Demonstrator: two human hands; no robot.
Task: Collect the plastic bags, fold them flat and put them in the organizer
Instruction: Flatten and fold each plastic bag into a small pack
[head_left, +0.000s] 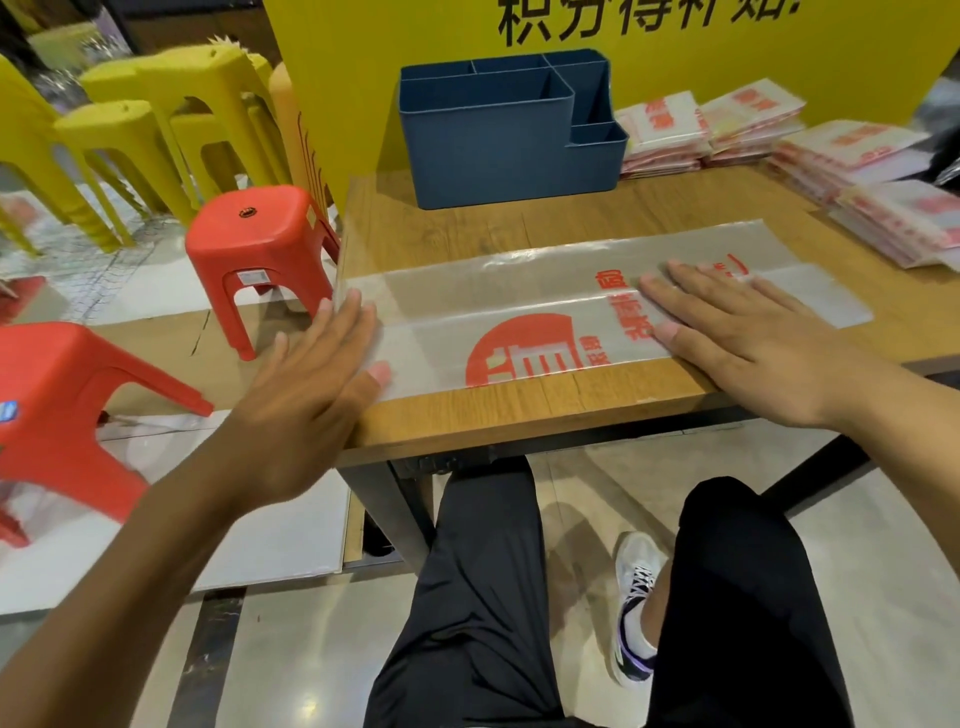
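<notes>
Pressing down with both palms, a seated person flattens a clear plastic bag (545, 306) with red print, which lies lengthwise along the near edge of the wooden tabletop (519, 218). The left hand (306, 384) rests at the bag's left end, where the film slightly overhangs the table's corner, its fingers (358, 322) straight and a little spread, gripping nothing. The right hand (743, 338) lies flat on the bag's right half, over the red lettering, fingers straight and close together. A long crease runs along the bag, so the near strip lies doubled over. Behind the bag, well apart from it, stands the blue organizer (493, 135), with several open compartments, against a yellow board (363, 62) with black characters. To the organizer's right, stacks of folded bags (779, 150) with the same red print cover the far right part of the tabletop. Left of the table stand two red stools (254, 234) and, farther back, yellow stools (135, 130). Below the table edge, black trousers (483, 597) and a white shoe (636, 608) show on the floor.
</notes>
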